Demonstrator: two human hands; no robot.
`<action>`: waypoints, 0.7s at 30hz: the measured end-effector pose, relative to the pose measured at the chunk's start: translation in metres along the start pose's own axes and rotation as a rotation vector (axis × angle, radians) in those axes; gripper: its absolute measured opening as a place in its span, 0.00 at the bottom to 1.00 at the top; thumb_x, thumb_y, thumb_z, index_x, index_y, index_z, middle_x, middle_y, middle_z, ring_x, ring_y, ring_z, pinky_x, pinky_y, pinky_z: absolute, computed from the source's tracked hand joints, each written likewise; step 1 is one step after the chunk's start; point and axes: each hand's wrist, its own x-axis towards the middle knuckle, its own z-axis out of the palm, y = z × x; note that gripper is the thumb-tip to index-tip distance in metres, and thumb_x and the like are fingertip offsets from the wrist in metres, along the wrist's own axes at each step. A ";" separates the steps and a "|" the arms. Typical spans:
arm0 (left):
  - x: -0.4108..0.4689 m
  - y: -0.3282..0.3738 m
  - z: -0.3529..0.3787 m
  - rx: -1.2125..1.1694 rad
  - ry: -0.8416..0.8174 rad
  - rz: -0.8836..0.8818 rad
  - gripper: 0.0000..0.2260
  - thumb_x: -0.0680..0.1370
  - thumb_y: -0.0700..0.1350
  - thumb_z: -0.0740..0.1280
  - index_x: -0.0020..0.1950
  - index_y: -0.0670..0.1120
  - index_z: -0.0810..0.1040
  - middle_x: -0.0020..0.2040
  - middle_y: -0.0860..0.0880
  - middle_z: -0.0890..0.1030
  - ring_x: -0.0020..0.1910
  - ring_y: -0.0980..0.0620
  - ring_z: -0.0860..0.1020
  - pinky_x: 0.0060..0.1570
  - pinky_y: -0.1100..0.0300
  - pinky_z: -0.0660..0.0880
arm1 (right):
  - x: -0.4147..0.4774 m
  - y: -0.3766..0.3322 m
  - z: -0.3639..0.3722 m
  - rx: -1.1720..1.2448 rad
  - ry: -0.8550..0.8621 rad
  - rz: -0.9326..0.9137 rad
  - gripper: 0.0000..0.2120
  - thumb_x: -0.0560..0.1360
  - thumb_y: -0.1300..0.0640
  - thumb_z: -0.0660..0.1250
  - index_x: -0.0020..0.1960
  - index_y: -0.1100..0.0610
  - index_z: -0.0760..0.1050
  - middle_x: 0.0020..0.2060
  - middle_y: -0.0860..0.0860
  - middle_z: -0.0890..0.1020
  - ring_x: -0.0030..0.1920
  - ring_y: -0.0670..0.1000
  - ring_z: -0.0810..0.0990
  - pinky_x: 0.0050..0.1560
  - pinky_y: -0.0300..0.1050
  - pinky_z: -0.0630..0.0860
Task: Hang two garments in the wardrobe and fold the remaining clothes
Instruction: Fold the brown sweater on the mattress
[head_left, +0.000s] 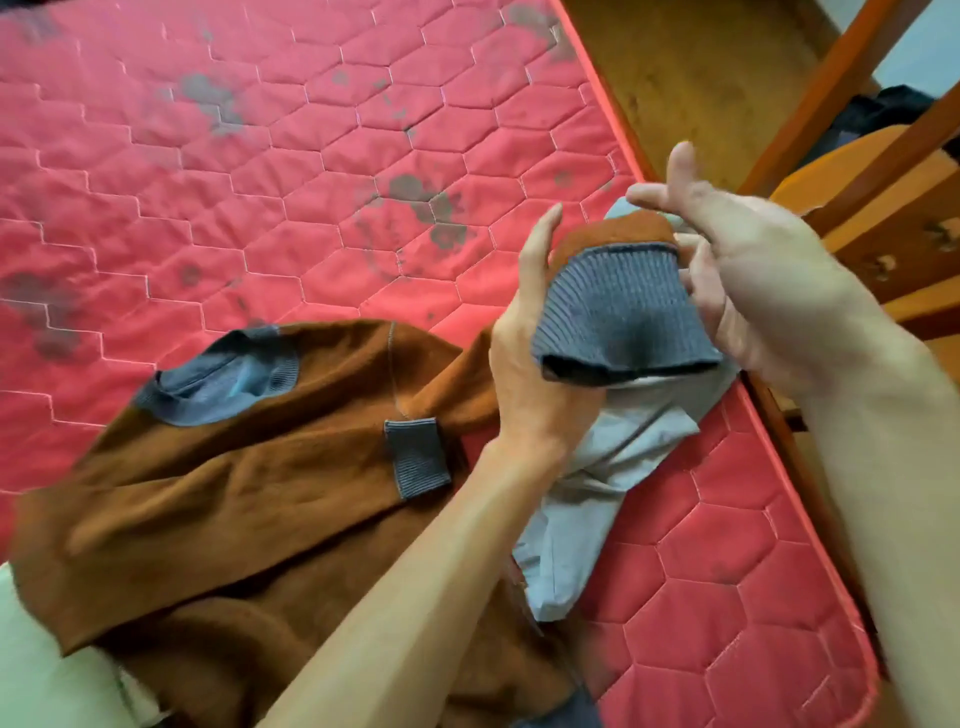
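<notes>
Hands (535, 364) (753, 291) holding sweater cuff (623, 312), stained red mattress (260, 182), wooden chair (857, 171)

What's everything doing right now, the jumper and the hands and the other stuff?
Mattress: bare, stained.
Brown sweater: spread rumpled on the mattress, unfolded.
Raised sleeve: lifted off the mattress, open end facing the camera.
Other cuff: lying flat on the sweater.
Left hand: grips the raised sleeve.
Right hand: curled fingers hold the sleeve's edge, index finger straight.
Grey garment: crumpled under the sleeve, unfolded.
</notes>
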 end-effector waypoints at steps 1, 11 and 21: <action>0.004 -0.006 -0.016 0.030 0.000 -0.046 0.26 0.70 0.34 0.74 0.65 0.42 0.71 0.48 0.60 0.74 0.48 0.77 0.73 0.51 0.81 0.67 | 0.006 -0.004 0.009 -0.048 -0.030 0.027 0.25 0.82 0.42 0.56 0.68 0.60 0.71 0.46 0.55 0.80 0.33 0.47 0.81 0.33 0.37 0.77; 0.001 -0.035 -0.249 -0.504 0.632 -0.650 0.24 0.74 0.56 0.66 0.68 0.48 0.77 0.65 0.50 0.80 0.62 0.52 0.80 0.58 0.49 0.79 | 0.006 0.130 0.156 -0.812 -0.295 -0.134 0.38 0.70 0.59 0.76 0.76 0.48 0.63 0.68 0.54 0.74 0.66 0.52 0.75 0.71 0.49 0.69; -0.125 -0.131 -0.425 -0.311 1.017 -1.005 0.14 0.78 0.39 0.68 0.63 0.38 0.75 0.58 0.37 0.82 0.51 0.40 0.83 0.31 0.54 0.82 | 0.003 0.264 0.259 -1.568 -0.518 -0.109 0.41 0.72 0.47 0.71 0.79 0.50 0.55 0.77 0.57 0.61 0.75 0.59 0.63 0.74 0.53 0.62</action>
